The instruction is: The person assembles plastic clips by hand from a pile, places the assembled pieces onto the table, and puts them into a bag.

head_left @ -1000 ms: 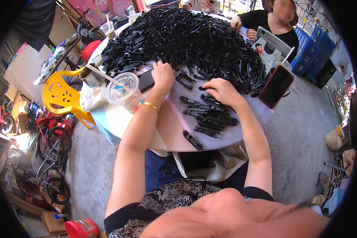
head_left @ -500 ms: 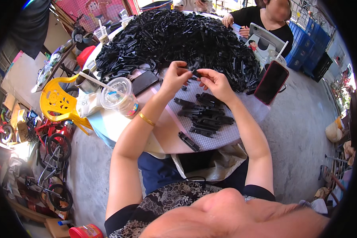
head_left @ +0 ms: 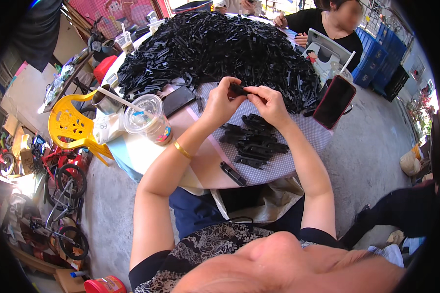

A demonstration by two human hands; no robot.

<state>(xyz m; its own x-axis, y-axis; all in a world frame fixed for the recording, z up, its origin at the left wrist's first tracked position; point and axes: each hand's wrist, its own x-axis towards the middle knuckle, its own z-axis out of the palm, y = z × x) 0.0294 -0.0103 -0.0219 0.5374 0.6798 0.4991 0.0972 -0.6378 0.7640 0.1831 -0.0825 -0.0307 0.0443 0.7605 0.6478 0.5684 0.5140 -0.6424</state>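
Between my two hands is a small black plastic part, held over the near side of the table. My left hand pinches its left end; the fingers of my right hand close on the other end. Just below my hands lies a small group of long black plastic parts on the dotted tablecloth. One separate black part rests near the table's front edge. Beyond my hands rises a large heap of similar black parts.
A lidded plastic cup with a straw, a dark flat phone-like slab and a metal tumbler stand left. At right is an upright phone. A person sits across; a dark-clothed figure is at lower right.
My hands have drawn closer together around the black part, the left fingers now wrapping it more. A dark-clothed figure has come into view at the lower right.
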